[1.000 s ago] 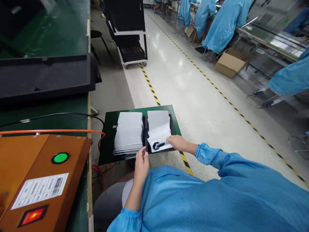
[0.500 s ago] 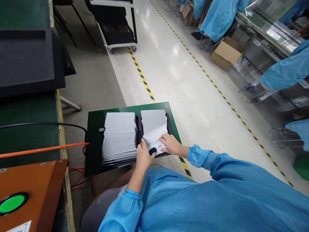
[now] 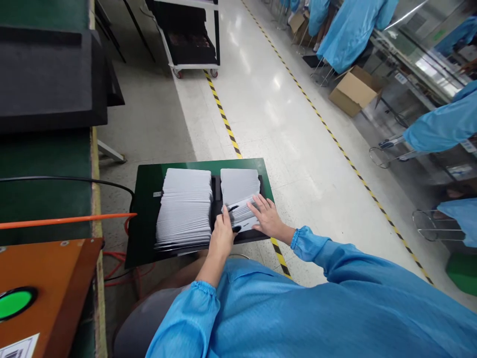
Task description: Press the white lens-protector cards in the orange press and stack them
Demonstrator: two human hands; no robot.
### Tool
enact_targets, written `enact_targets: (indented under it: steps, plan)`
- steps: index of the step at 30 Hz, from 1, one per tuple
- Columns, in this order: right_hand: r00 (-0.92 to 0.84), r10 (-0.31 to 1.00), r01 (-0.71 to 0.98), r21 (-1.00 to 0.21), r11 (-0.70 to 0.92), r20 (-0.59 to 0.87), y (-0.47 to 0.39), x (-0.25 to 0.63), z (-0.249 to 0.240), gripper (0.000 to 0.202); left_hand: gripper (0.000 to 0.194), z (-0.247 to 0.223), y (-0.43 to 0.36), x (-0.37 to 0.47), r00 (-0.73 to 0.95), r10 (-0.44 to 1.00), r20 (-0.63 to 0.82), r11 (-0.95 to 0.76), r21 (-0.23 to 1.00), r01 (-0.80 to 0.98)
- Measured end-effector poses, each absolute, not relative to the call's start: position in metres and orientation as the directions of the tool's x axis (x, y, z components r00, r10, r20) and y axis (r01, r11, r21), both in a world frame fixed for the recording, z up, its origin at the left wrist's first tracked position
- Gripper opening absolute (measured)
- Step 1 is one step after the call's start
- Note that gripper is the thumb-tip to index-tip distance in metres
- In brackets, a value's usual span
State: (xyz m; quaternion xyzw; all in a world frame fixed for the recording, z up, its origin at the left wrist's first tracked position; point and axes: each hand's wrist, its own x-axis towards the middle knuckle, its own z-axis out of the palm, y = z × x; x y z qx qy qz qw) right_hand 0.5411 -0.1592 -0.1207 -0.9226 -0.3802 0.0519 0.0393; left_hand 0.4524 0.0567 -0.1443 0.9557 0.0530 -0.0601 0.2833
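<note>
A black tray [image 3: 216, 191] on a green board [image 3: 143, 219] holds two rows of thin white cards. The left row [image 3: 186, 206] is long and densely packed. In the right row [image 3: 239, 184], the near cards lean and show black oval marks. My left hand [image 3: 222, 233] touches the left edge of these near cards, its thumb hidden in part and its fingers close together. My right hand [image 3: 268, 216] rests on their right edge with its fingers spread.
On the left, a green workbench [image 3: 44, 159] bears a black tray [image 3: 48, 79] and an orange box [image 3: 48, 288] with a green button. An orange hose and a black cable reach the board. A cart stands ahead; people in blue sit at right.
The near cards of the right row have parted, and a second black mark now shows. My right hand has spread its fingers and shifted slightly right; my left hand has moved slightly.
</note>
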Motion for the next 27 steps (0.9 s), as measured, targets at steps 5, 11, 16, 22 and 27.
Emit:
enact_targets:
  steps: [5,11,16,22,27]
  plan:
    - [0.639,0.753,0.729,-0.187,-0.659,-0.158,-0.156,0.548,-0.123,0.118,0.118,-0.146,0.053,0.454,0.982,0.099,-0.163,-0.857,0.488,0.167]
    - [0.684,0.721,0.698,-0.188,-0.692,-0.113,-0.151,0.556,-0.124,0.11,0.135,-0.15,0.049,0.46,0.971,0.162,-0.176,-0.841,0.49,0.229]
    - [0.671,0.732,0.713,-0.168,-0.681,-0.12,-0.151,0.561,-0.131,0.131,0.133,-0.154,0.051,0.46,0.982,0.111,-0.154,-0.833,0.524,0.177]
    - [0.701,0.713,0.704,-0.136,-0.697,-0.02,-0.157,0.548,-0.134,0.117,0.115,-0.147,0.047,0.455,0.993,0.046,-0.108,-0.835,0.541,0.098]
    - [0.741,0.671,0.668,-0.105,-0.737,0.002,-0.152,0.561,-0.125,0.103,0.1,-0.147,0.058,0.481,0.994,0.086,-0.07,-0.801,0.589,0.111]
